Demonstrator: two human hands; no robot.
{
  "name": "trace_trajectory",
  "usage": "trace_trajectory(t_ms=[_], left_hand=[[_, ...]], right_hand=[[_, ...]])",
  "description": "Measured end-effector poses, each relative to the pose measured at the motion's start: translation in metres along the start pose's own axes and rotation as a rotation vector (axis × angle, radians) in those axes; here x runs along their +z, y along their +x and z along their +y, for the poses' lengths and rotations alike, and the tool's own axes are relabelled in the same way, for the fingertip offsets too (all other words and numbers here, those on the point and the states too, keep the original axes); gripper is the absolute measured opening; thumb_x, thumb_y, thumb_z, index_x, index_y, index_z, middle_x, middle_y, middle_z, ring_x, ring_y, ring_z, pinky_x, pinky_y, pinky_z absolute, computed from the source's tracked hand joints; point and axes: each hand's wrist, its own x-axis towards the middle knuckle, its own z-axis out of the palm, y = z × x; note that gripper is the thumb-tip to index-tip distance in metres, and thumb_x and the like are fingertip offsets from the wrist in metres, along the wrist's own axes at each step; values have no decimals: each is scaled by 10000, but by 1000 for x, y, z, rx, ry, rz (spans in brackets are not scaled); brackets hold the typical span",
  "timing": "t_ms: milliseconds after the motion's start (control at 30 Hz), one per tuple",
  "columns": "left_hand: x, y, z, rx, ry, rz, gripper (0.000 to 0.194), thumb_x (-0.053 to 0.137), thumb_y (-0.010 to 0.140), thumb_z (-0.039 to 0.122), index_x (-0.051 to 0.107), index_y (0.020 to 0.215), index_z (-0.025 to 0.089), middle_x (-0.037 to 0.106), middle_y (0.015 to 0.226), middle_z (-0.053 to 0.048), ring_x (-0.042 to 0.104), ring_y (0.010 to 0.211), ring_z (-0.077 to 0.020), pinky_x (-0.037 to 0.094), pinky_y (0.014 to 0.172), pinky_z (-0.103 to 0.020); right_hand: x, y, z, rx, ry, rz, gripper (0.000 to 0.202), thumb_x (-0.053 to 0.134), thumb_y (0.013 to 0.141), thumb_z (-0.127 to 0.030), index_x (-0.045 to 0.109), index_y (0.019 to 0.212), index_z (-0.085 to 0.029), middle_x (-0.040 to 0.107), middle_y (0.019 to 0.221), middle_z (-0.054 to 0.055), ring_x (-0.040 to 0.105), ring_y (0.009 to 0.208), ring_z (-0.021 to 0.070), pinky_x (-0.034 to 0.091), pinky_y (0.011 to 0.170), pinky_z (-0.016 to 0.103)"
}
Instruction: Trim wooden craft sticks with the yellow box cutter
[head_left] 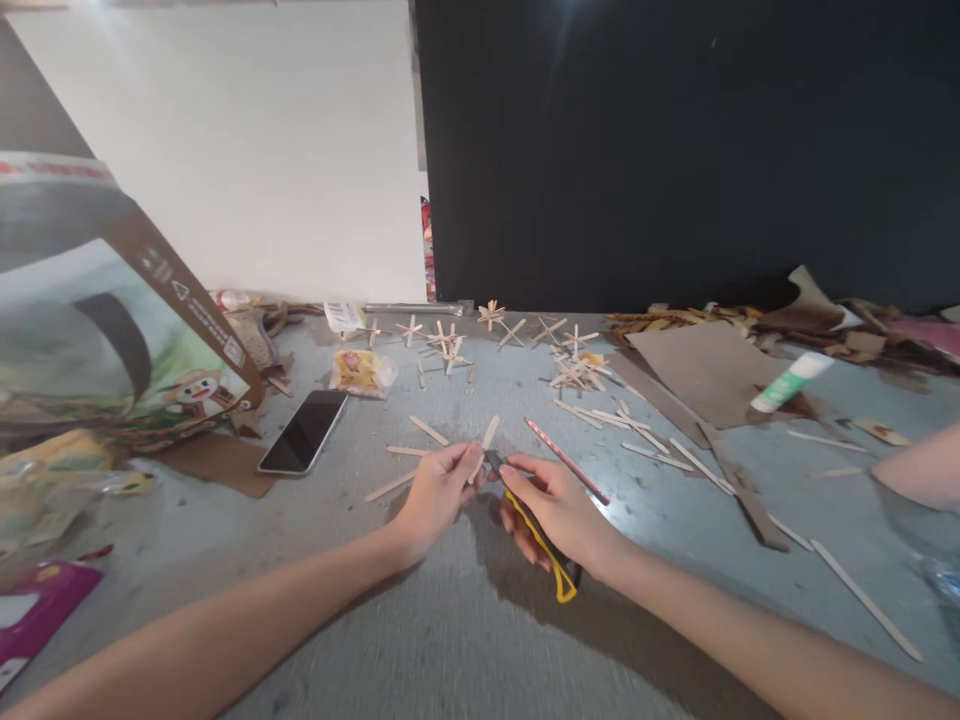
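Note:
My left hand (pixel 439 497), closed in a pinch, holds a pale wooden craft stick (pixel 490 432) slanting up from the fingertips. In my right hand (pixel 556 508) is a yellow-and-black utility knife (pixel 541 540), its dark front end touching or very close to the stick. Part of the tool is hidden by the fingers. Several loose sticks (pixel 406 450) lie just left of my left hand. A red patterned pencil (pixel 568 461) rests beyond my right hand.
Star-shaped stick pieces (pixel 450 343) stand along the back. A phone (pixel 304 432) and a large printed bag (pixel 135 340) are left. Right are cardboard (pixel 697 370), a glue stick (pixel 793 381), scattered sticks (pixel 866 600) and another person's arm (pixel 922 467).

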Motion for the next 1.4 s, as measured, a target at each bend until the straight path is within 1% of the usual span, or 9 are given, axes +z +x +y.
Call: trace_trajectory(t_ms=[133,233,433,567,733,867,1100,1300,1400], left_hand=[[1,2,0,9,2,3,620,674,792,782,545,673,188,399,553,70,255,474,-66,179,471,-238],[2,2,-1,17,-23,9,625,690,780,782,543,665,185,430,574,60,263,479,-64,196,474,-234],[3,1,-5,0,-25,-12,568,660,836,734,530,684,203,360,515,84,273,444,-72,186,467,-231],[4,0,-3,27,28,-14,493,641,868,670,555,723,206,409,513,72,330,460,-88,222,480,-234],[6,-3,1,59,88,14,459,624,887,635,566,735,206,451,532,57,371,492,-99,275,494,-236],[5,-4,1,86,117,14,437,616,915,603,576,747,202,474,549,48,392,502,-104,310,499,-235],[4,-3,0,110,150,32,437,618,902,613,627,792,190,524,579,29,461,535,-122,365,527,-243],[3,-3,-1,117,183,43,441,608,905,619,642,795,194,531,588,25,474,551,-131,375,544,-254],[3,-3,-1,127,193,43,441,615,901,622,638,782,198,523,592,26,468,555,-132,378,549,-255]], right_hand=[[-1,0,1,27,81,-23,559,697,799,-741,527,963,-235,616,550,-70,489,308,98,313,261,181],[0,-1,1,23,90,-27,556,700,800,-743,535,943,-231,616,554,-66,488,309,96,306,264,186],[1,0,-1,-27,-1,34,562,658,811,-742,555,997,-221,607,552,-67,503,310,106,310,264,188],[-1,2,0,-64,-71,69,556,623,830,-734,572,1021,-214,601,559,-69,534,314,116,322,263,189],[-4,3,0,-76,-105,70,549,633,845,-706,593,1059,-202,605,566,-69,543,316,123,334,259,192],[-5,3,-1,-89,-132,69,518,622,858,-695,600,1008,-199,605,564,-63,541,318,117,319,260,184],[-8,3,-2,-111,-184,74,565,572,877,-702,637,1093,-184,598,572,-62,539,321,120,311,262,191],[-8,3,-2,-112,-197,79,501,579,882,-685,616,1000,-199,603,580,-59,530,316,105,302,263,180],[-8,4,0,-110,-205,73,480,577,891,-674,609,995,-206,607,585,-60,531,318,105,311,263,181]])
